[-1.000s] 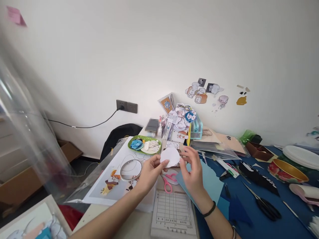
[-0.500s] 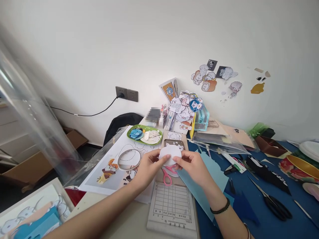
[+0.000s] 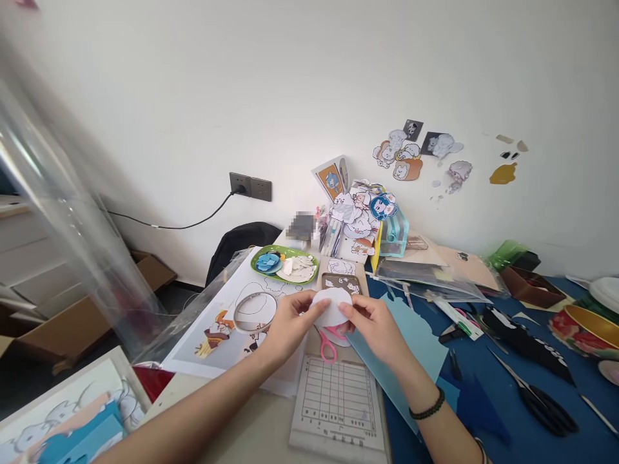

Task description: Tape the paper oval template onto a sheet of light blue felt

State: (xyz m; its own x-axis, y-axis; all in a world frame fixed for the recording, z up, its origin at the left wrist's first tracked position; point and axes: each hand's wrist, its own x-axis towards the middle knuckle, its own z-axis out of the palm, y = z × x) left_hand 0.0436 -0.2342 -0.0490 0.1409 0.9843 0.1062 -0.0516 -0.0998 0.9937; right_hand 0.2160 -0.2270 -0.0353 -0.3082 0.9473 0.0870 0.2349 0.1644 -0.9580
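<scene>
Between both hands is a white rounded piece of paper [image 3: 333, 310], held up facing me. My left hand [image 3: 293, 320] pinches its left edge, thumb across the front. On the opposite edge, my right hand [image 3: 374, 322] grips it the same way. Just below lie pink-handled scissors [image 3: 327, 350], partly hidden by the paper and hands. A printed grid pad [image 3: 337, 399] is nearest me under them. Beyond the paper sits a brown tray [image 3: 341, 282] with small white cutouts. A silvery ring [image 3: 235, 315] rests on a printed sheet left of my left hand.
A green tray [image 3: 284, 253] holds blue and white cut pieces. Light blue paper [image 3: 411, 341] lies right of the pad. On the blue mat are black-handled scissors [image 3: 544, 407] and a floral bowl [image 3: 565, 328]. Cutouts stand against the wall by an outlet [image 3: 250, 186].
The view has shifted slightly, so the surroundings appear a little farther right and lower. Both hands keep their pinch on the paper, with the right thumb a little higher on it.
</scene>
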